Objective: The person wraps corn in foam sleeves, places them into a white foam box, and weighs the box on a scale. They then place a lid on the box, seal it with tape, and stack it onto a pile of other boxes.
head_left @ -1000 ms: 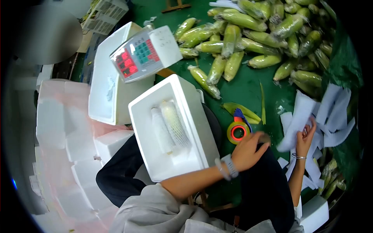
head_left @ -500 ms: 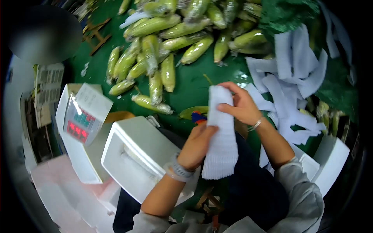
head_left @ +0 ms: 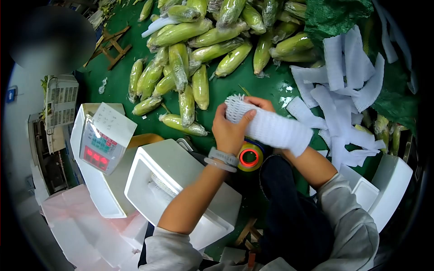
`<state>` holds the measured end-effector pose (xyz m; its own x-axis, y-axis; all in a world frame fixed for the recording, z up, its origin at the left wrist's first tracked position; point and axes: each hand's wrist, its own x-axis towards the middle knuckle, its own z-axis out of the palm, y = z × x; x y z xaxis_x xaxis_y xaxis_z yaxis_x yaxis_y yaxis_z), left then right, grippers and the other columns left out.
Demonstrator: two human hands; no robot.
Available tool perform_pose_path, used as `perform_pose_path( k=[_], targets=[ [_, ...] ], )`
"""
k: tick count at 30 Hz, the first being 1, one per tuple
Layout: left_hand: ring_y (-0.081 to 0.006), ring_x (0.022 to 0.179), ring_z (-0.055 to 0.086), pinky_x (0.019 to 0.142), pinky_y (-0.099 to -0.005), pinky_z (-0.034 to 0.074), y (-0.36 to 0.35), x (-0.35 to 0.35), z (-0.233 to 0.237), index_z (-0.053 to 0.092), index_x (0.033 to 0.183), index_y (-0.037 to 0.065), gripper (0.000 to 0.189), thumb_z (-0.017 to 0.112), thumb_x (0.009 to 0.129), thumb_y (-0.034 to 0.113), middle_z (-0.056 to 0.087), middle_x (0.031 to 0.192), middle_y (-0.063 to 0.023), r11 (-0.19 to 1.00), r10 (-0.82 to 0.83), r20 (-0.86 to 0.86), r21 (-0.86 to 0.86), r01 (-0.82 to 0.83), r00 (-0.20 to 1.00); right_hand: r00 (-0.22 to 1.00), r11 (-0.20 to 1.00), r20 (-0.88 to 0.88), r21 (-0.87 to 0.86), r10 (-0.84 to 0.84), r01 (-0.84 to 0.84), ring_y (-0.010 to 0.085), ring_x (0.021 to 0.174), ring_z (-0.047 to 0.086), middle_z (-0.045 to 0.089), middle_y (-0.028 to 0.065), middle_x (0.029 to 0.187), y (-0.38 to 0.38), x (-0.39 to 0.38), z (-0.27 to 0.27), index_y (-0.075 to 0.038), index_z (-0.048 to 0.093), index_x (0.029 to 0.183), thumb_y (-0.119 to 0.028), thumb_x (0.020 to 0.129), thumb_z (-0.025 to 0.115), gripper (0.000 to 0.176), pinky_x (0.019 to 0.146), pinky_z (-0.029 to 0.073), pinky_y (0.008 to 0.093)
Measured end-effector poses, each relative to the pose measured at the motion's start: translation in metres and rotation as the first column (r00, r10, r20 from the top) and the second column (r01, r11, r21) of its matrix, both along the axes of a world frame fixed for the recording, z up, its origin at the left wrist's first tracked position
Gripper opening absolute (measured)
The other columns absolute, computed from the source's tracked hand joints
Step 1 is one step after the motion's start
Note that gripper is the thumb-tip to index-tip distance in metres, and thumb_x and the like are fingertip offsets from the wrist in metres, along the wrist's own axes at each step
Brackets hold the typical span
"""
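Note:
A white foam net sleeve (head_left: 275,131) lies slantwise between my hands, its mesh end up at the left and its other end over my right forearm. My left hand (head_left: 232,130) grips the mesh end, thumb across the front. My right hand (head_left: 261,105) is mostly behind the sleeve; its knuckles show above the upper edge, curled against the foam. I cannot see whether anything is inside the sleeve. Just below my hands is a roll of tape (head_left: 249,157) with an orange-red ring. Plastic-wrapped ears of corn (head_left: 183,124) lie beyond my left hand.
More wrapped corn (head_left: 233,58) is piled at the back. Loose foam sleeves (head_left: 334,113) heap at the right beside a green sack (head_left: 337,18). A digital scale (head_left: 101,144) and an open foam box (head_left: 167,158) stand left. Another white foam box (head_left: 389,189) is at lower right.
The sleeve has turned from upright to slanting down rightward. My left hand has moved up to its mesh end, and my right hand has gone behind it. The tape roll now shows more fully.

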<state>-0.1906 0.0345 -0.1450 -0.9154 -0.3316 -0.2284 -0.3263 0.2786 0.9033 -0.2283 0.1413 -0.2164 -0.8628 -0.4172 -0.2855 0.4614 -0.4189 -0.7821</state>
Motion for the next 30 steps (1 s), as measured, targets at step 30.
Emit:
perform_pose_path(
  k=[30],
  targets=[
    [-0.0080,0.065,0.051,0.057,-0.0242,0.044,0.010,-0.003,-0.046,0.058,0.089,-0.005,0.015,0.050,0.085,0.007,0.061,0.076,-0.0043,0.967,-0.094,-0.121,0.225,0.120,0.988,0.953,0.673,-0.147,0.680,-0.263,0.291,0.0095,0.054,0.047,0.054,0.0075,0.057,0.040,0.031,0.015,0.003,0.060,0.081,-0.018,0.083,0.054,0.022,0.051,0.039,0.0263]
  ],
)
